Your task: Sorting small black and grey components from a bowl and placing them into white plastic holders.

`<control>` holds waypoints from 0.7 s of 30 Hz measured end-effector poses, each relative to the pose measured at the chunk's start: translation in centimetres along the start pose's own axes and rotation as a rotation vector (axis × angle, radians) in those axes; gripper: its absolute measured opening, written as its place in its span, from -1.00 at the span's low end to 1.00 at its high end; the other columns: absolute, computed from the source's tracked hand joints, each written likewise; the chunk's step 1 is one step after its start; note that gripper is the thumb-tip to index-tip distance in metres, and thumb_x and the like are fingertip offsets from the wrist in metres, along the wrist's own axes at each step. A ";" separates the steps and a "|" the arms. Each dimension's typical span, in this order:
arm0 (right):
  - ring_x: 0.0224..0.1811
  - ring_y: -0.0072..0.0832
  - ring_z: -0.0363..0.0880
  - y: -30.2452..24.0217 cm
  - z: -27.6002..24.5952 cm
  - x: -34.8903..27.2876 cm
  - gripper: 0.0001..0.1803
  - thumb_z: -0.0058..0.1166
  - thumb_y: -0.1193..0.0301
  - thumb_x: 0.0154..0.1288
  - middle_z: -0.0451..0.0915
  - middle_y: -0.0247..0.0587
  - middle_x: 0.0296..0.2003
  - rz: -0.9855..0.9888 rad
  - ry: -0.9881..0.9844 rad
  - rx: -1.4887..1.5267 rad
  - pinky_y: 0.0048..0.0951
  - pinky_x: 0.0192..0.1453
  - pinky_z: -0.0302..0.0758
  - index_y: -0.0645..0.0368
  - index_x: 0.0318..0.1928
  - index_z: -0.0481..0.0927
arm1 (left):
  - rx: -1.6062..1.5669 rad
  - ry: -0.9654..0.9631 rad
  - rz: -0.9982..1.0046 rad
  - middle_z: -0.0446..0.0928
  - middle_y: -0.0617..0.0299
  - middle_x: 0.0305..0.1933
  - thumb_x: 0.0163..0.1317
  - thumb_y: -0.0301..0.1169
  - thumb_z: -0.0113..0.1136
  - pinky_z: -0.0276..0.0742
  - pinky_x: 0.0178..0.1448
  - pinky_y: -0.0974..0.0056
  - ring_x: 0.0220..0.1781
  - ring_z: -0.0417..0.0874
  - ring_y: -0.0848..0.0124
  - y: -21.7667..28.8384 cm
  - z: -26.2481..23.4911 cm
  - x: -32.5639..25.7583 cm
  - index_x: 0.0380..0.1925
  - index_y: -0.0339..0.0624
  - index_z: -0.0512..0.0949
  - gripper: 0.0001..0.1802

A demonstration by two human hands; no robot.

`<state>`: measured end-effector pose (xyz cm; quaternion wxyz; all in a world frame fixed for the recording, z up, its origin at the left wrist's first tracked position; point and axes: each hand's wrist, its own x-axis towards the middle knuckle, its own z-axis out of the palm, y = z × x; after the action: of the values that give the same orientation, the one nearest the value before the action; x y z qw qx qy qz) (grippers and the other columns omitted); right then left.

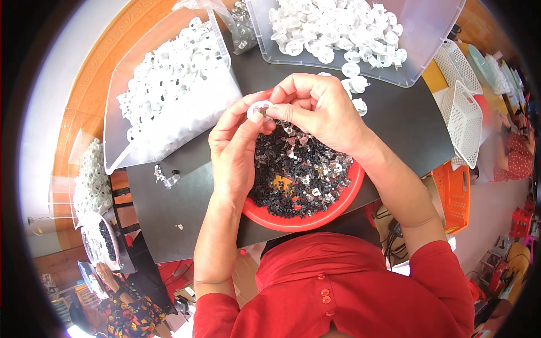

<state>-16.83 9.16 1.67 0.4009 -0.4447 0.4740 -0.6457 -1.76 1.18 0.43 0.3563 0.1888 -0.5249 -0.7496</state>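
Note:
Between both hands, over the far left rim of a red basin, I hold a small round white plastic part (pixel 258 107). My left hand (pixel 235 138) pinches it between thumb and fingers from the left. From the right, my right hand (pixel 315 110) has its thumb and fingertips pressed against the same part; whether they also grip a smaller piece is hidden. Below them stands the red basin (pixel 293 223), filled with small black pieces (pixel 276 194), clear bits and a few orange ones (pixel 281 181).
A clear bin (pixel 115 163) of white parts stands at the left, another clear bin (pixel 414 73) at the far right. Loose white parts (pixel 355 84) lie beside it on the dark table (pixel 406 121). White baskets (pixel 462 121) and an orange crate (pixel 455 197) are rightward. Another person (pixel 127 304) works at lower left.

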 end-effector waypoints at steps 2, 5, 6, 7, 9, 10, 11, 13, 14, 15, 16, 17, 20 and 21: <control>-0.44 -0.77 0.58 0.3 0.1 0.0 -0.86 0.19 0.46 0.28 0.62 -0.37 -0.48 -0.019 0.006 -0.021 -0.72 -0.51 0.43 0.32 -0.27 0.59 | -0.023 -0.012 0.006 0.57 0.19 -0.15 0.29 -0.52 0.08 0.46 -0.02 0.36 -0.19 0.54 0.46 0.1 -0.1 0.0 0.10 -0.36 0.48 -0.64; -0.47 -0.78 0.57 0.4 0.2 0.0 -0.86 0.20 0.46 0.28 0.63 -0.37 -0.48 -0.035 0.012 -0.055 -0.72 -0.53 0.41 0.31 -0.27 0.59 | -0.073 0.014 -0.031 0.57 0.19 -0.17 0.26 -0.53 0.09 0.44 -0.01 0.35 -0.19 0.52 0.45 0.1 -0.2 0.0 0.09 -0.36 0.48 -0.62; -0.47 -0.79 0.56 0.4 0.2 0.0 -0.85 0.20 0.46 0.27 0.63 -0.37 -0.48 -0.032 0.013 -0.069 -0.72 -0.53 0.40 0.31 -0.27 0.59 | -0.086 0.015 -0.038 0.57 0.18 -0.17 0.26 -0.53 0.09 0.43 -0.02 0.34 -0.19 0.52 0.44 0.0 -0.3 0.1 0.09 -0.36 0.48 -0.63; -0.47 -0.79 0.56 0.4 0.2 0.0 -0.85 0.20 0.46 0.27 0.63 -0.37 -0.48 -0.032 0.012 -0.069 -0.72 -0.53 0.40 0.31 -0.27 0.59 | -0.100 0.015 -0.044 0.57 0.18 -0.17 0.26 -0.53 0.09 0.42 -0.02 0.34 -0.19 0.51 0.44 -0.1 -0.4 0.1 0.08 -0.36 0.48 -0.63; -0.47 -0.79 0.57 0.6 0.2 0.0 -0.85 0.21 0.46 0.27 0.63 -0.37 -0.48 -0.043 0.015 -0.108 -0.72 -0.53 0.40 0.32 -0.27 0.59 | -0.098 0.025 -0.050 0.57 0.18 -0.17 0.26 -0.52 0.07 0.43 -0.01 0.34 -0.19 0.52 0.44 -0.1 -0.2 0.1 0.09 -0.37 0.47 -0.62; -0.47 -0.79 0.57 0.6 0.2 -0.1 -0.85 0.21 0.46 0.27 0.63 -0.37 -0.48 -0.043 0.015 -0.107 -0.72 -0.53 0.40 0.32 -0.27 0.59 | -0.095 0.036 -0.055 0.56 0.18 -0.17 0.27 -0.51 0.06 0.43 -0.01 0.34 -0.19 0.52 0.44 0.0 -0.1 0.1 0.09 -0.38 0.46 -0.62; -0.48 -0.79 0.57 0.5 0.3 -0.1 -0.85 0.21 0.46 0.27 0.64 -0.36 -0.48 -0.053 0.031 -0.116 -0.72 -0.53 0.40 0.32 -0.28 0.58 | -0.095 0.036 -0.055 0.56 0.18 -0.17 0.27 -0.51 0.06 0.43 -0.01 0.34 -0.19 0.52 0.44 0.1 0.0 0.1 0.09 -0.38 0.46 -0.62; -0.48 -0.79 0.57 0.4 0.3 -0.1 -0.84 0.21 0.46 0.27 0.64 -0.34 -0.48 -0.062 0.047 -0.124 -0.72 -0.53 0.40 0.33 -0.28 0.58 | -0.051 0.048 -0.086 0.56 0.18 -0.16 0.28 -0.48 0.04 0.44 0.00 0.34 -0.18 0.53 0.44 0.3 0.4 0.0 0.11 -0.41 0.43 -0.60; -0.49 -0.78 0.57 0.3 0.3 0.0 -0.85 0.21 0.46 0.27 0.65 -0.33 -0.48 -0.052 0.048 -0.130 -0.71 -0.54 0.40 0.33 -0.29 0.58 | -0.051 0.048 -0.085 0.56 0.18 -0.16 0.28 -0.48 0.04 0.44 0.00 0.34 -0.18 0.53 0.44 0.3 0.5 0.0 0.11 -0.41 0.43 -0.60; -0.50 -0.78 0.58 0.3 0.3 0.0 -0.85 0.21 0.46 0.27 0.65 -0.32 -0.49 -0.041 0.049 -0.136 -0.71 -0.54 0.40 0.32 -0.30 0.58 | -0.037 0.050 -0.084 0.56 0.18 -0.15 0.28 -0.47 0.03 0.45 0.01 0.34 -0.17 0.53 0.44 0.3 0.5 0.0 0.11 -0.43 0.42 -0.59; -0.50 -0.78 0.58 0.2 0.3 0.0 -0.85 0.21 0.46 0.27 0.65 -0.32 -0.49 -0.042 0.050 -0.137 -0.71 -0.54 0.40 0.32 -0.30 0.58 | -0.023 0.050 -0.084 0.56 0.17 -0.15 0.28 -0.47 0.03 0.45 0.01 0.34 -0.17 0.54 0.44 0.3 0.6 0.0 0.12 -0.44 0.42 -0.58; -0.51 -0.78 0.57 0.2 0.4 -0.1 -0.84 0.21 0.45 0.27 0.65 -0.32 -0.49 -0.039 0.047 -0.119 -0.71 -0.55 0.40 0.32 -0.31 0.58 | -0.023 0.049 -0.084 0.56 0.17 -0.15 0.28 -0.47 0.03 0.45 0.01 0.34 -0.17 0.54 0.44 0.3 0.6 0.0 0.12 -0.44 0.42 -0.58; -0.52 -0.81 0.53 -0.4 0.6 -0.3 -0.86 0.20 0.46 0.28 0.64 -0.35 -0.49 -0.009 0.034 -0.142 -0.74 -0.54 0.38 0.31 -0.30 0.58 | -0.039 0.065 -0.077 0.56 0.16 -0.14 0.28 -0.47 0.02 0.45 0.00 0.35 -0.18 0.54 0.44 0.3 0.4 -0.1 0.11 -0.45 0.42 -0.58; -0.52 -0.84 0.50 -0.5 0.6 -0.4 -0.88 0.19 0.48 0.29 0.62 -0.39 -0.48 0.018 0.025 -0.185 -0.78 -0.53 0.36 0.30 -0.27 0.58 | -0.038 0.060 -0.077 0.56 0.15 -0.14 0.28 -0.47 0.02 0.46 -0.01 0.34 -0.18 0.54 0.44 0.2 0.2 -0.1 0.10 -0.46 0.42 -0.59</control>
<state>-16.17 9.46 2.17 0.3581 -0.4675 0.5404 -0.6011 -1.76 1.30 0.72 0.3460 0.2245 -0.4920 -0.7667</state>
